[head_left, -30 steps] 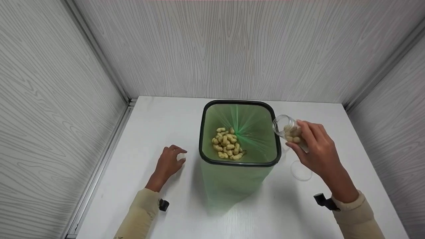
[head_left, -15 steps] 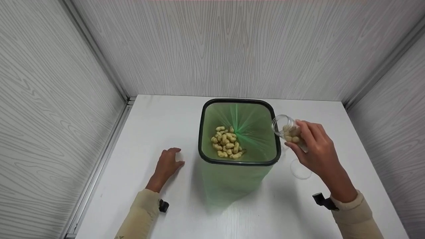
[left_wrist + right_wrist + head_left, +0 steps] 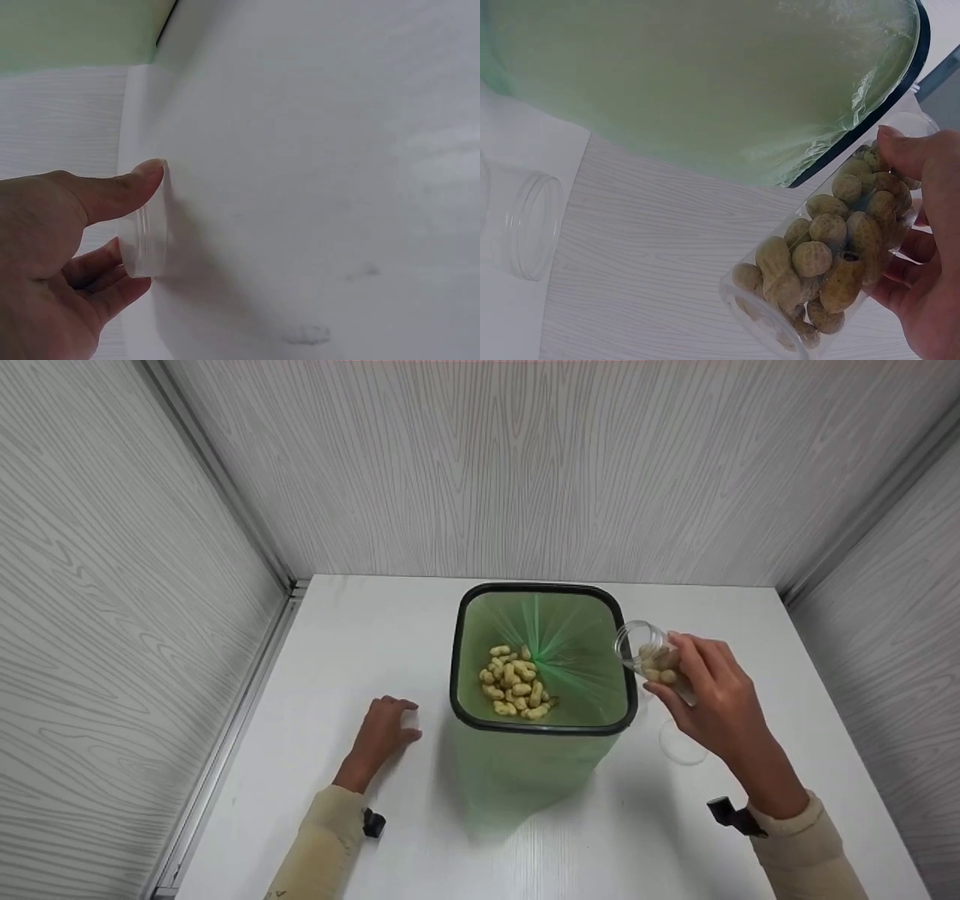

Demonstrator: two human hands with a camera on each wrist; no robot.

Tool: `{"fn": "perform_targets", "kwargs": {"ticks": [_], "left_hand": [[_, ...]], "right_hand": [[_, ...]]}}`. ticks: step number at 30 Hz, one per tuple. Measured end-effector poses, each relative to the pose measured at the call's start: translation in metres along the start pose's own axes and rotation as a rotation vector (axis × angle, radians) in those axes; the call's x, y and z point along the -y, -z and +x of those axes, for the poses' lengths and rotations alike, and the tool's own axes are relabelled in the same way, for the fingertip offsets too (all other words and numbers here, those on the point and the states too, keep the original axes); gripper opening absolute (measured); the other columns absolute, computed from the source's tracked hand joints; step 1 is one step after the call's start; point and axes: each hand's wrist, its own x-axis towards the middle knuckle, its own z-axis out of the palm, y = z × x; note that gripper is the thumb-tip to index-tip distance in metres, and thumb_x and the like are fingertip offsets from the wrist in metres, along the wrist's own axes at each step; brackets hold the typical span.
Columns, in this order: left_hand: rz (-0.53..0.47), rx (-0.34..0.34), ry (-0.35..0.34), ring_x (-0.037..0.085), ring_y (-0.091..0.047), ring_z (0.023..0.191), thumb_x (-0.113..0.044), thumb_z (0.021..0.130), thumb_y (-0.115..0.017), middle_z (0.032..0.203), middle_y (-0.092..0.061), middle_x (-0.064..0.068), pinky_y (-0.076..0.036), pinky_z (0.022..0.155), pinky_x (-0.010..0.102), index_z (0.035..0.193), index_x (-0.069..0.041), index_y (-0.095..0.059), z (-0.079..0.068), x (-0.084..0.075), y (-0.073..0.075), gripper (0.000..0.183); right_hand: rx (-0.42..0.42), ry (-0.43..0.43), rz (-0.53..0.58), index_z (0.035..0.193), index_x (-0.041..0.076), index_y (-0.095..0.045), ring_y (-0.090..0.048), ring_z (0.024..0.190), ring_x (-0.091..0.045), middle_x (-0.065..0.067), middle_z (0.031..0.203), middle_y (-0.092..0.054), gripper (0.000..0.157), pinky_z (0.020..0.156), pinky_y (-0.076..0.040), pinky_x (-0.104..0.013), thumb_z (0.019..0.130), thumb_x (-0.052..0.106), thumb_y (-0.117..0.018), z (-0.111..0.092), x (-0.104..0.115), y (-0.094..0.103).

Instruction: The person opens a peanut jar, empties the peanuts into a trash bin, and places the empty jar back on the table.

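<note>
My right hand [image 3: 712, 686] grips a clear plastic jar [image 3: 780, 240], tilted with its open mouth at the right rim of a bin [image 3: 471, 784]. Inside the jar are several peanuts [image 3: 829, 229] in their shells. More peanuts [image 3: 517, 682] lie in a heap inside the bin, on its green liner bag [image 3: 581, 622]. To the left of the bin, my left hand [image 3: 379, 731] is low over the table. In the left wrist view it pinches a small translucent lid [image 3: 148, 238] between thumb and fingers, close to the white tabletop.
The bin, with its black rim [image 3: 544, 729], stands mid-table on the white table [image 3: 360, 622]. Another clear jar [image 3: 538, 225] stands to its right, faint in the head view. Grey wood-grain panels [image 3: 517, 472] enclose the back and both sides.
My left hand has shifted slightly down toward the table. My right hand and the tilted jar have hardly moved, and the heap of peanuts looks the same.
</note>
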Motion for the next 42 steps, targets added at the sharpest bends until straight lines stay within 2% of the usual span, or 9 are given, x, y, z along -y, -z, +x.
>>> {"fn": "perform_targets", "kwargs": {"ticks": [4,8,16,24,28,35,39,42], "left_hand": [[-0.008,0.027,0.017,0.033,-0.058,0.110,-0.012,0.080,-0.088,0.116,-0.069,0.019,-0.052,0.100,0.047,0.121,-0.004,-0.075,0.002,-0.001,0.000,0.044],[-0.024,0.051,0.032,0.035,-0.057,0.117,-0.013,0.082,-0.087,0.123,-0.067,0.020,-0.051,0.105,0.047,0.124,-0.005,-0.074,0.002,0.002,-0.001,0.046],[-0.015,0.074,-0.001,0.037,-0.055,0.125,-0.018,0.084,-0.086,0.131,-0.064,0.020,-0.050,0.109,0.048,0.134,-0.007,-0.070,0.000,0.008,-0.004,0.053],[0.001,0.032,-0.053,0.040,-0.054,0.117,-0.021,0.083,-0.087,0.127,-0.064,0.023,-0.050,0.104,0.050,0.134,-0.007,-0.070,-0.003,0.011,-0.007,0.055],[0.006,0.027,-0.044,0.038,-0.053,0.117,-0.027,0.085,-0.086,0.130,-0.063,0.023,-0.050,0.105,0.049,0.137,-0.007,-0.067,-0.005,0.011,-0.009,0.059],[0.055,-0.033,-0.058,0.036,-0.055,0.121,-0.040,0.092,-0.077,0.133,-0.063,0.022,-0.051,0.107,0.048,0.139,-0.003,-0.063,-0.009,-0.001,-0.006,0.062],[0.065,-0.070,-0.084,0.034,-0.056,0.124,-0.044,0.097,-0.070,0.135,-0.063,0.020,-0.051,0.108,0.047,0.137,0.000,-0.061,-0.008,-0.012,0.001,0.060],[0.085,-0.069,-0.095,0.032,-0.056,0.126,-0.047,0.101,-0.063,0.133,-0.064,0.018,-0.051,0.109,0.046,0.137,-0.001,-0.059,-0.007,-0.021,0.008,0.059]], "right_hand": [[-0.001,0.000,0.004,0.135,-0.008,-0.061,-0.062,0.106,-0.043,-0.029,0.120,-0.065,0.062,0.081,-0.057,-0.058,0.101,0.045,-0.060,0.001,0.000,0.001],[0.002,-0.008,0.007,0.135,-0.007,-0.061,-0.062,0.107,-0.042,-0.029,0.121,-0.065,0.062,0.082,-0.057,-0.058,0.101,0.045,-0.060,0.000,0.000,0.001],[0.015,-0.003,0.006,0.136,-0.007,-0.061,-0.062,0.107,-0.042,-0.028,0.122,-0.065,0.064,0.082,-0.057,-0.058,0.101,0.046,-0.060,-0.001,0.001,0.000],[0.021,0.000,-0.006,0.136,-0.006,-0.061,-0.062,0.105,-0.041,-0.028,0.120,-0.065,0.063,0.082,-0.056,-0.056,0.101,0.046,-0.060,-0.001,0.002,0.001],[0.028,-0.002,-0.006,0.136,-0.006,-0.060,-0.062,0.106,-0.041,-0.028,0.121,-0.065,0.063,0.083,-0.056,-0.057,0.101,0.047,-0.059,-0.001,0.002,0.001],[0.025,-0.004,-0.001,0.136,-0.007,-0.061,-0.062,0.106,-0.041,-0.028,0.121,-0.066,0.063,0.083,-0.057,-0.057,0.101,0.046,-0.060,-0.001,0.002,0.001],[0.020,-0.007,0.003,0.135,-0.007,-0.061,-0.062,0.106,-0.041,-0.028,0.121,-0.066,0.064,0.083,-0.057,-0.057,0.101,0.046,-0.060,-0.001,0.002,0.002],[0.015,-0.009,0.003,0.135,-0.007,-0.061,-0.062,0.106,-0.042,-0.028,0.121,-0.066,0.064,0.084,-0.056,-0.057,0.101,0.046,-0.060,-0.001,0.001,0.002]]}}
